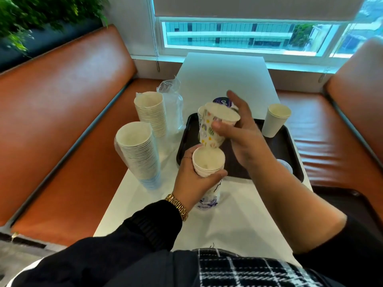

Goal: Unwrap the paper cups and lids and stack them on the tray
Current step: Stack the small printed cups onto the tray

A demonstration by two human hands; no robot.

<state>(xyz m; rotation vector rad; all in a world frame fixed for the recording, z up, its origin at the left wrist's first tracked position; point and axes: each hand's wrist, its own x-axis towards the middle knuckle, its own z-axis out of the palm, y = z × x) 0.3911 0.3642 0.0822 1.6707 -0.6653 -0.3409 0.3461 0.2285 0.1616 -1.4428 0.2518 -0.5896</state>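
Booth seating in orange-brown upholstery occupies the left and right of the frame, with a window across the top and green foliage at the upper left. A white tabletop runs from the window toward the bottom centre. A black tray lies on it right of centre.

Two tall stacks of white cups stand left of the tray: the near stack at centre left, its base still in clear wrapping, and the far stack just behind it. A clear plastic sleeve stands beside the far stack. A short stack of plain cups stands on the tray's far right corner.

The left hand, wearing a gold watch, has its grip closed around a wrapped cup stack held upright over the tray's near edge, wrapper trailing below. The right hand pinches a patterned cup by its side, tilted, above the tray, its base just over the wrapped cup stack. A purple-labelled item behind the right hand is mostly hidden. A white round item at the tray's near right corner is partly hidden by the right forearm.
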